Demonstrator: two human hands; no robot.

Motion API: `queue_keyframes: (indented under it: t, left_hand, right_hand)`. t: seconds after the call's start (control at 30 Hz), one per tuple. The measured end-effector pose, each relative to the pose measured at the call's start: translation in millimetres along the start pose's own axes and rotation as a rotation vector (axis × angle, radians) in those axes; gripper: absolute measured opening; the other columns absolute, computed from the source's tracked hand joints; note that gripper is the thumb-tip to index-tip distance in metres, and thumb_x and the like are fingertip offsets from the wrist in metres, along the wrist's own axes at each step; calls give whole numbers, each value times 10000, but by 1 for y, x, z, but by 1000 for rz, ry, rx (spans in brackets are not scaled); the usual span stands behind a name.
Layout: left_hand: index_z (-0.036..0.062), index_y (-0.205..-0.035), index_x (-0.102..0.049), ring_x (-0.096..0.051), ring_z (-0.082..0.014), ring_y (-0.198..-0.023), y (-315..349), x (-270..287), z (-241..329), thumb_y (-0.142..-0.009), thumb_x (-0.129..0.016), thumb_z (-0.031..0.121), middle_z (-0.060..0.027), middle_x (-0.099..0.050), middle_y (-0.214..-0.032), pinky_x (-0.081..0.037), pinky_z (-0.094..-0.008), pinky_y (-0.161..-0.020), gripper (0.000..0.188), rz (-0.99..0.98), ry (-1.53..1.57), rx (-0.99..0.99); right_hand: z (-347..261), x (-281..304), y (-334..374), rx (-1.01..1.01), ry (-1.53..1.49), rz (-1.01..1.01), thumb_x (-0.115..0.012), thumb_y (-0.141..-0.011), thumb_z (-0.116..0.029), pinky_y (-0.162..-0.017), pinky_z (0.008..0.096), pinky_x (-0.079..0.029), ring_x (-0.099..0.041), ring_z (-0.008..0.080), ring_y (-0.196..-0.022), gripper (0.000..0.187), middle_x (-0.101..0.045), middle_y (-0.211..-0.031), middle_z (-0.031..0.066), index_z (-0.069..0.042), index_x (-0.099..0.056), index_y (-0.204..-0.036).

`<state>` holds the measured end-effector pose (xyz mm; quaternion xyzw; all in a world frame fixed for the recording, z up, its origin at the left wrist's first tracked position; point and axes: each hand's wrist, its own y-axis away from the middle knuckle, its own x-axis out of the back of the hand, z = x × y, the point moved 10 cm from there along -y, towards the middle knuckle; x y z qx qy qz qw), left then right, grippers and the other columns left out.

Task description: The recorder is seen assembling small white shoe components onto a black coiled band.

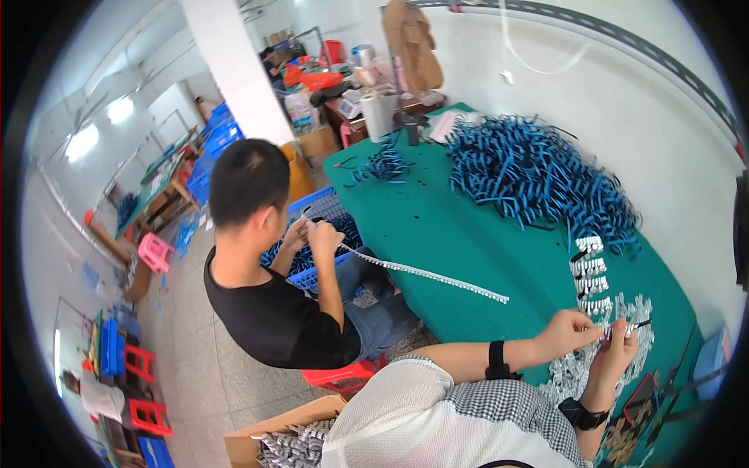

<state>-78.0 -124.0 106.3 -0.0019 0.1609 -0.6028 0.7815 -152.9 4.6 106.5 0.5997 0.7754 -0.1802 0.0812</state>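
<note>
My left hand (573, 329) and my right hand (616, 355) meet over the table's right side, both with fingers closed on a short white strip (629, 330) with a dark end sticking out to the right. Its exact kind is too small to make out. Under and around my hands lies a loose pile of silvery-white strips (566, 376). Just beyond them, small white-and-black bundles (591, 267) lie in a column. At the left, a co-worker (269, 281) in a black shirt holds one end of a long white strip with a beaded edge (437, 276), which reaches across the table.
A large heap of blue-and-black curly strips (538, 171) covers the far part of the green table (437, 226), near the wall. A blue crate (306, 278) stands by the co-worker. An open cardboard box (250, 437) sits at lower left, a light-blue container (711, 363) at far right.
</note>
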Motion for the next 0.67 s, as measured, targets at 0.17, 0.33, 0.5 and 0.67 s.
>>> queue_keyframes:
  t: [0.17,0.33,0.5,0.67]
  left_hand:
    - [2,-1080,-579,-558,-104,-637,11,29,-17,-804,-625,172,-127,-518,-1099,-472,-225,-533,327,0,92,24]
    - [99,-1398,-178,-523,-234,-1022,38,28,13,-732,-658,161,-231,-287,-1343,-513,-260,-699,823,-348,-187,63]
    - [93,-1393,-188,-322,-289,-1248,56,12,-11,-725,-680,165,-190,-183,-1415,-473,-352,-863,833,-839,-214,66]
    - [105,-1363,-297,-565,-222,-1003,87,-98,-31,-755,-673,121,-81,-376,-1356,-486,-276,-789,714,-1422,-114,345]
  right_hand:
    - [23,-36,-1,-135,-38,-116,-599,-852,-194,-494,166,-349,-482,30,-604,126,-562,-719,-31,-90,-562,-791]
    - [62,-12,2,-394,-155,-73,-589,-858,-242,-553,213,-407,-535,66,-659,168,-577,-805,-7,-78,-553,-846]
    - [43,-16,31,-363,-97,50,-529,-884,-243,-715,285,-451,-574,157,-812,231,-609,-945,54,-39,-569,-987]
    - [-3,130,117,-342,198,608,-570,-849,-227,-735,273,-457,-572,125,-844,275,-617,-945,55,-32,-584,-1043]
